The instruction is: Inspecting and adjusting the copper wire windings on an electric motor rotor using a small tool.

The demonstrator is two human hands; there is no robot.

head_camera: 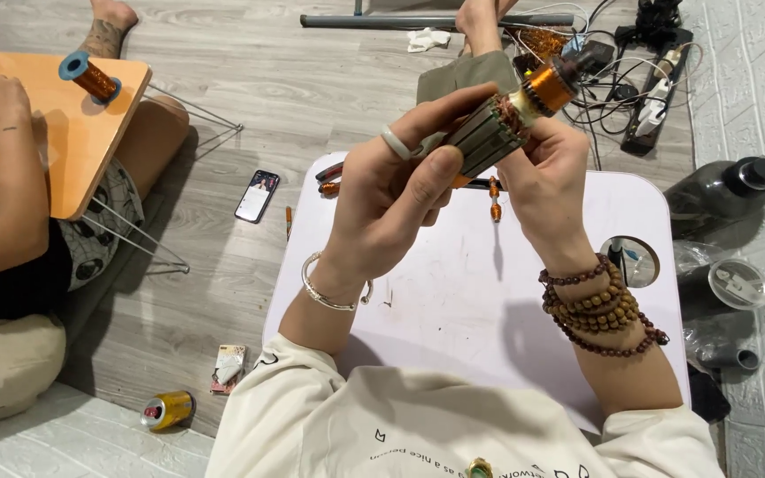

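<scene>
Both my hands hold a motor armature (499, 124) up above a small white table (462, 292). It has a dark slotted iron core and a copper-coloured commutator end (549, 87). My left hand (391, 190), with a ring and a silver bracelet, grips the core from the left with the thumb across it. From underneath on the right, my right hand (549, 173), with brown bead bracelets at the wrist, cups it.
Small copper-wound parts (494, 199) lie on the white table. A tangle of cables and a power strip (652, 88) is at the back right. Another person sits at the left by an orange table (81, 133) with a copper wire spool (88, 77). A phone (257, 195), a can (167, 410) and a dark bottle (723, 190) lie on the floor.
</scene>
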